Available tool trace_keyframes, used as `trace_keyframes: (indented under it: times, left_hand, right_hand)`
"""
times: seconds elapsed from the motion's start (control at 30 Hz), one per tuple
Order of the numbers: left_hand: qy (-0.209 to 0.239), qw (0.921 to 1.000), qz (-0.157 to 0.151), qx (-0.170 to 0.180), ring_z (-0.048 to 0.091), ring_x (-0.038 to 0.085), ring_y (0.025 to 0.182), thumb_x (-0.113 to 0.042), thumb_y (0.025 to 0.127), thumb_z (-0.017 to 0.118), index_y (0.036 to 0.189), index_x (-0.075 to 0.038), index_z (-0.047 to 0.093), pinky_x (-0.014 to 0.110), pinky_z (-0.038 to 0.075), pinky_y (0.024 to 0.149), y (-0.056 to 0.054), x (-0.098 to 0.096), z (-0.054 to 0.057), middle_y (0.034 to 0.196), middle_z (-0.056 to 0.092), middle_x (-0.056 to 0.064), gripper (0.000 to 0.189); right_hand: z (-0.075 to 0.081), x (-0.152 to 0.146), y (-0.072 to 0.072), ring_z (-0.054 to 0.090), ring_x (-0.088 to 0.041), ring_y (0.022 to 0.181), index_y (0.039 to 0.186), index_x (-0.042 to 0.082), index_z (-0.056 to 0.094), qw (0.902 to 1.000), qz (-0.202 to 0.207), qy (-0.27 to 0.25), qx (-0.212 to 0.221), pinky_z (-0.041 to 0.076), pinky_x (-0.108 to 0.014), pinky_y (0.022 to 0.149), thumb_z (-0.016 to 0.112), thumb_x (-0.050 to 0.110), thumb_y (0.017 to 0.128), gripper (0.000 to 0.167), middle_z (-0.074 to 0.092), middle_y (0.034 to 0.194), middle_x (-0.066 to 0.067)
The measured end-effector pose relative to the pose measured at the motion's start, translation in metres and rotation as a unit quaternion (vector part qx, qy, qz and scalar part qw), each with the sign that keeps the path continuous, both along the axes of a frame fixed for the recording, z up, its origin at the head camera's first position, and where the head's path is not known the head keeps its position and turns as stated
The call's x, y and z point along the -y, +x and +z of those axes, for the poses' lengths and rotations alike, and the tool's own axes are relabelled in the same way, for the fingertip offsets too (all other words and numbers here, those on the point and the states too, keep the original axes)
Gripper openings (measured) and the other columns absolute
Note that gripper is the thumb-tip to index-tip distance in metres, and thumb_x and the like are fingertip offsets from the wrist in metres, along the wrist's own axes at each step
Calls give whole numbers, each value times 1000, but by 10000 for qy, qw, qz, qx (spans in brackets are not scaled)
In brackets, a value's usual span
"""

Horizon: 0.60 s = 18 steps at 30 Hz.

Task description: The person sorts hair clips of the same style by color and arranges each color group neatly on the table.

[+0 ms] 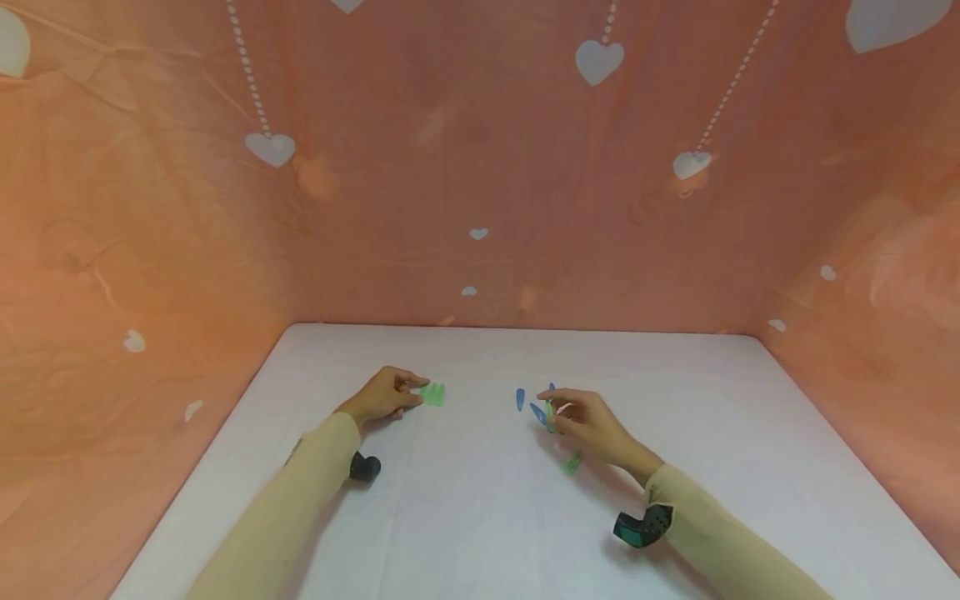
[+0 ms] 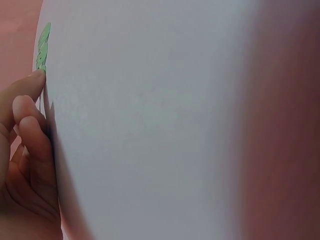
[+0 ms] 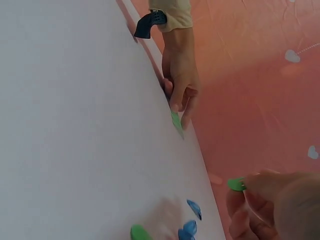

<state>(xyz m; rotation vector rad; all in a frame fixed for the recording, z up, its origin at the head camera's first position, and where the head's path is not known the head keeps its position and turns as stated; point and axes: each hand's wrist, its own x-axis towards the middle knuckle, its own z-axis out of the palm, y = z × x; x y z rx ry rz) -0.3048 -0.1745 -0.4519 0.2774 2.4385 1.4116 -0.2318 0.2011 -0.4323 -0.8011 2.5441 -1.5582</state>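
Observation:
Several small green hair clips (image 1: 432, 394) lie side by side on the white table, left of centre. My left hand (image 1: 386, 394) pinches at their left edge with thumb and index finger; in the left wrist view its thumb (image 2: 35, 82) touches the end of the green row. My right hand (image 1: 592, 423) is raised over the table, holding one green hair clip (image 3: 236, 184) between thumb and fingertips. Beneath and beside it lie several blue teardrop-shaped hair clips (image 1: 521, 399), partly hidden by the fingers. More green clips (image 1: 572, 463) lie under the right palm.
The white table (image 1: 465, 517) reaches to an orange cloth backdrop (image 1: 450, 183) with white hearts, which hangs at the back and both sides. Dark wrist cameras (image 1: 643, 527) are strapped at both cuffs.

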Motion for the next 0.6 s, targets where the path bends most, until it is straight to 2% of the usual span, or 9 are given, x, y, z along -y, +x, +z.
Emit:
trace_keyframes:
  times: [0.1,0.27,0.43,0.6]
  left_hand:
    - [-34,10000,15,17,44,4,48,-4,95,68,135,2,62,17,41,48,1,0,0,62,44,-5,41]
    - [8,10000,30,-8,44,5,48,-5,94,69,134,2,62,17,40,47,1,0,1,62,44,-5,41]
    - [29,10000,11,21,44,4,48,-5,94,69,135,3,62,17,40,47,3,0,3,62,44,-5,42]
    - [22,10000,21,7,44,4,49,-4,95,68,135,3,61,17,40,48,4,-1,4,63,44,-5,42]
  right_hand:
    - [1,9,-4,64,-13,73,126,-13,61,9995,117,-154,249,59,-30,65,63,-4,94,33,63,103,-27]
    - [3,25,-10,61,-9,67,125,-14,60,9987,141,-295,392,52,-25,59,65,-3,92,35,64,99,-21]
    - [-1,41,-13,64,-6,72,127,-17,57,9954,325,-613,668,54,-23,64,64,-6,90,39,63,99,-22]
    - [-5,58,-17,64,-7,73,128,-17,56,9954,549,-514,590,53,-22,65,62,-7,89,41,62,100,-28]
